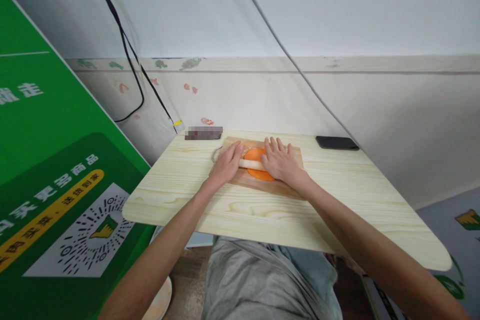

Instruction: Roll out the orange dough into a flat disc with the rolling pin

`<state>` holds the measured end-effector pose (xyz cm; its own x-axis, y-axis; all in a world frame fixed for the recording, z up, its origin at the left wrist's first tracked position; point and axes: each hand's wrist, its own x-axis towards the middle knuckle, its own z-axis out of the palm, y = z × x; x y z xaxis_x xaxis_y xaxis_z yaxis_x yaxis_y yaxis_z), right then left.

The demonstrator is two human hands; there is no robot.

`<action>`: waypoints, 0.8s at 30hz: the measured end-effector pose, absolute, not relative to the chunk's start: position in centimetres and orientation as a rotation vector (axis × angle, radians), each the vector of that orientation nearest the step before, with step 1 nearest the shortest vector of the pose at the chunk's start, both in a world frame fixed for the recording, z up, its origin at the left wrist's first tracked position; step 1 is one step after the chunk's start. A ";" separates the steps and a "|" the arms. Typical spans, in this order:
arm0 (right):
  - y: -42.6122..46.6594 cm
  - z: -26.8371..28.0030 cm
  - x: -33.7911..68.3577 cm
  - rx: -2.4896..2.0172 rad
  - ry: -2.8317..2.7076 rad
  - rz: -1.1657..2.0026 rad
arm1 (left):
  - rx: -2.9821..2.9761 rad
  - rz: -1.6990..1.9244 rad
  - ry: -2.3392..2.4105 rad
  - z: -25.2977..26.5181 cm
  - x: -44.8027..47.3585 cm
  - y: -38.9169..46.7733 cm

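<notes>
A pale wooden rolling pin [252, 164] lies crosswise over a flat, rounded orange sheet [260, 175] that looks like dough or modelling clay. Both are on a wooden board [258, 187]. My left hand [227, 162] covers the pin's left end, its fingers close together and curved over it. With fingers spread, my right hand [280, 159] presses its palm on the pin's right part and hides that end. The orange sheet shows above and below the pin, between my hands. Something clear and shiny, perhaps film, lies at its upper left edge.
The board rests on a light wood-grain table [165, 190]. A metal hook [215, 154] sticks out at its left. A black phone [336, 143] lies at the back right, a blurred dark object [203, 133] at the back left. A green poster [56, 160] stands left; cables [123, 35] hang along the wall.
</notes>
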<state>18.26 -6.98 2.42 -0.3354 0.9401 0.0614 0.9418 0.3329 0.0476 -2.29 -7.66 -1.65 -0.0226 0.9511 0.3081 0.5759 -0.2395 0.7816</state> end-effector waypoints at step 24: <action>-9.7 1.4 17.9 -1.790 -2.350 -0.222 | 1.798 1.248 1.552 -2.4 -2.5 -7.4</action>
